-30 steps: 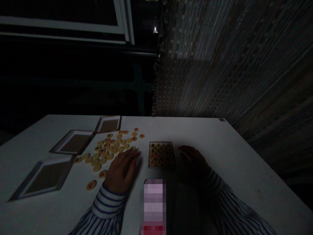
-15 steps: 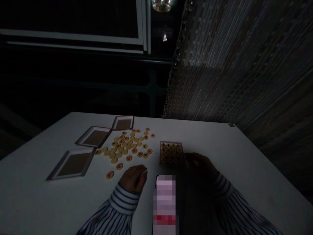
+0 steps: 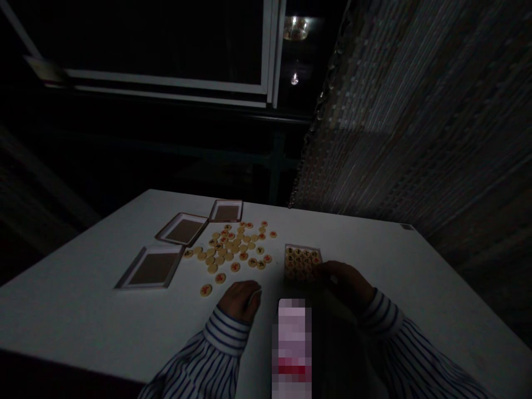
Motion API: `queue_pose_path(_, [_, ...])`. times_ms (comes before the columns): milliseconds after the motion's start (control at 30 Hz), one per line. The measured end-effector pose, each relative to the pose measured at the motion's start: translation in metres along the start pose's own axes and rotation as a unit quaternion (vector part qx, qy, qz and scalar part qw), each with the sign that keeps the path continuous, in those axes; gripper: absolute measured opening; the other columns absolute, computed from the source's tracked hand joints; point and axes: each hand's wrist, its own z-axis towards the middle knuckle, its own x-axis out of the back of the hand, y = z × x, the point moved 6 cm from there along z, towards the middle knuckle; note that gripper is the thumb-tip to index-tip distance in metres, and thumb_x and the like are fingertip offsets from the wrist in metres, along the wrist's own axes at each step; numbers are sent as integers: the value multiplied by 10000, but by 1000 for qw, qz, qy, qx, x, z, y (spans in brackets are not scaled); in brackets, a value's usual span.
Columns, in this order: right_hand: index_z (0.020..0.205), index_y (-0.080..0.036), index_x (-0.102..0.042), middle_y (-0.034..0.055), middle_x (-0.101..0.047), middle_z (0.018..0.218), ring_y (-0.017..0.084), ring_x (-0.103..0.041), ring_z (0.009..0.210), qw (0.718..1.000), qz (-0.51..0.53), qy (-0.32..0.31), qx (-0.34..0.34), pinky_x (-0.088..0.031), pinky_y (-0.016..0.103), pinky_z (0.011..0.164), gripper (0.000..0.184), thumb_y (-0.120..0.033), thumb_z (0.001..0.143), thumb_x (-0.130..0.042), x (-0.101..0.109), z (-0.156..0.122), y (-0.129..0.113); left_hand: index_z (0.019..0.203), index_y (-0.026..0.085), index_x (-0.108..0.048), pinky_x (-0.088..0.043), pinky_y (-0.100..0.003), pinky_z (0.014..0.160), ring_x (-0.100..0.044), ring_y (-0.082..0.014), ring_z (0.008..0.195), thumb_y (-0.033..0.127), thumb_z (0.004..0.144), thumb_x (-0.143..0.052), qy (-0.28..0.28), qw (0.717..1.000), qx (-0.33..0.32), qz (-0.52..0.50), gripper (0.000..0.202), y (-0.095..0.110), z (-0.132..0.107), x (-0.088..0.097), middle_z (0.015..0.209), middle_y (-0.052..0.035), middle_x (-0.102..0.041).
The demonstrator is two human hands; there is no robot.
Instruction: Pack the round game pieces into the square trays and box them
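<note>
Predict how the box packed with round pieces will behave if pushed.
The box lies flat and low, so it would probably slide, not tip. Its round pieces sit in close rows, so they should shift little, though its uncovered top might let some spill.

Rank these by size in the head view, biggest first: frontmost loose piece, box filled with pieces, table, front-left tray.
1. Table
2. Front-left tray, moderately larger than the box
3. Box filled with pieces
4. Frontmost loose piece
</note>
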Motion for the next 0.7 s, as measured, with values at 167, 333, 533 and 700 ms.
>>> queue_pose_path(167, [966, -182, -585, 82, -641, 865, 169, -588, 752, 999, -28, -24, 19, -451, 302, 679, 269, -271, 746, -457, 4, 8, -9, 871, 187, -602, -488, -321, 699, -584, -167, 767, 252, 757, -450, -5, 1000, 0, 3, 201, 3, -2, 7, 831, -56, -650])
queue_pose_path(333, [960, -192, -595, 78, -640, 898, 170, -585, 792, 998, -50, -34, 0, -443, 296, 704, 277, -302, 790, -407, 14, 20, -16, 898, 195, -594, -489, -334, 698, -586, -176, 782, 258, 759, -455, 2, 1000, 2, 10, 206, 0, -3, 15, 852, -59, -649])
queue_pose_path(533, [971, -189, -598, 70, -641, 912, 177, -581, 813, 997, -59, -44, 1, -443, 298, 714, 305, -327, 799, -386, 21, 35, -27, 906, 198, -591, -470, -351, 757, -585, -176, 815, 284, 776, -432, 23, 999, -1, 24, 222, -10, 1, 31, 858, -59, -648])
queue_pose_path(700, [968, -194, -600, 64, -640, 915, 176, -579, 825, 995, -73, -67, -2, -438, 290, 719, 302, -299, 800, -373, 19, 50, -38, 924, 200, -583, -473, -351, 742, -578, -178, 815, 297, 771, -433, 25, 998, 13, 48, 235, -23, 2, 53, 878, -58, -637])
